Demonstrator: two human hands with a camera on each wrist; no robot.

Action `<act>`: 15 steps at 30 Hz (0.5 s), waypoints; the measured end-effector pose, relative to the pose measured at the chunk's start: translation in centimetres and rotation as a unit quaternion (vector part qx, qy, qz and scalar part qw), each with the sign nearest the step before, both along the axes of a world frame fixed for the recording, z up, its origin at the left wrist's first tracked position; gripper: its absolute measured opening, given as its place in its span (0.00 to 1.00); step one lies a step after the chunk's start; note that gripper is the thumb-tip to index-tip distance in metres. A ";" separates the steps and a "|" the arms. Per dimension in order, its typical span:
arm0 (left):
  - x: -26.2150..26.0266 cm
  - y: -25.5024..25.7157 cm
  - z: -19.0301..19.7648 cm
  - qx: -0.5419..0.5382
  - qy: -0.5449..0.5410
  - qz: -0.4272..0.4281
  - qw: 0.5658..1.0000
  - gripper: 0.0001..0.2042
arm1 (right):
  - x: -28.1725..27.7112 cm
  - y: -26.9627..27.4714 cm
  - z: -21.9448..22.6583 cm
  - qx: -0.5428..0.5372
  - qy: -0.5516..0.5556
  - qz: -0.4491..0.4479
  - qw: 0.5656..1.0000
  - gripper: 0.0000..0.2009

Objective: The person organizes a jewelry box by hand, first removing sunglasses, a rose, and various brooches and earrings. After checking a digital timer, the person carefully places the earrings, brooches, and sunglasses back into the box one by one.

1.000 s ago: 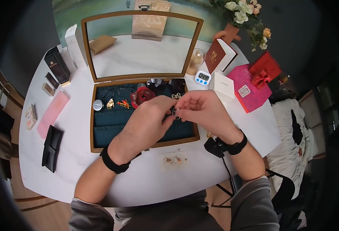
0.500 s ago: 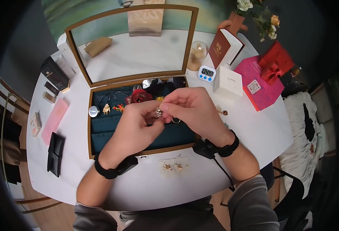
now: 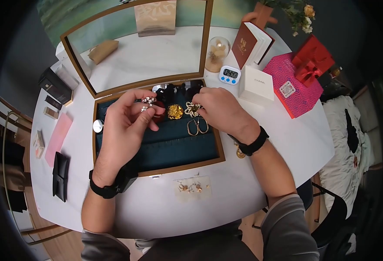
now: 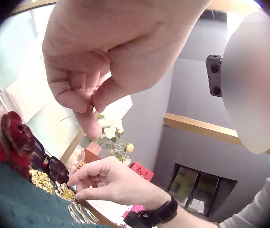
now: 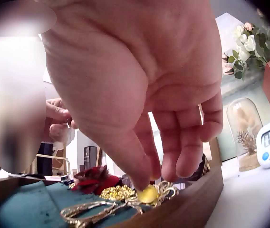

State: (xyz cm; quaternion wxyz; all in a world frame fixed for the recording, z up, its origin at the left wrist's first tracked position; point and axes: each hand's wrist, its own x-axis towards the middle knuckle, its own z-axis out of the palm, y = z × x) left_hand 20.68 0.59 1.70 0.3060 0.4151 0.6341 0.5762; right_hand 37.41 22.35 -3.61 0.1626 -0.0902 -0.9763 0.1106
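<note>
My left hand point(image 3: 124, 126) holds a small silver jewelled piece point(image 3: 148, 101) between thumb and fingers, above the left half of the teal-lined case point(image 3: 156, 172). At the case's right side, my right hand point(image 3: 226, 114) has thumb and fingertips on a gold flower-shaped piece point(image 3: 192, 108); its yellow centre point(image 5: 148, 194) shows by the thumb in the right wrist view. Just in front lie gold hoops point(image 3: 193, 127). A round gold piece point(image 3: 175, 112) sits to the left, and a red flower point(image 4: 17, 137) is partly hidden behind my left hand in the head view.
The glass lid point(image 3: 135, 48) stands raised. Right of the case are a timer point(image 3: 229, 75), a white box point(image 3: 256, 85) and a pink package point(image 3: 293, 87). Earrings on a card point(image 3: 192, 188) lie in front. A black pouch point(image 3: 60, 176) and a pink strip point(image 3: 58, 139) lie left.
My hands were together and have parted. The left has moved left with the silver piece; the right has come to the gold flower-shaped piece. The hoops are now uncovered.
</note>
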 end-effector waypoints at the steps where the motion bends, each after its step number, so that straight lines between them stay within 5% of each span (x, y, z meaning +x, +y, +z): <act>1: 0.0 0.0 -0.3 -0.001 0.000 0.001 1.000 0.12 | -0.1 0.0 -0.3 0.011 -0.005 0.004 1.000 0.02; 15: 0.7 0.2 -0.9 -0.069 0.104 -0.026 0.992 0.06 | -0.7 -0.8 -0.8 0.062 -0.005 0.000 0.998 0.01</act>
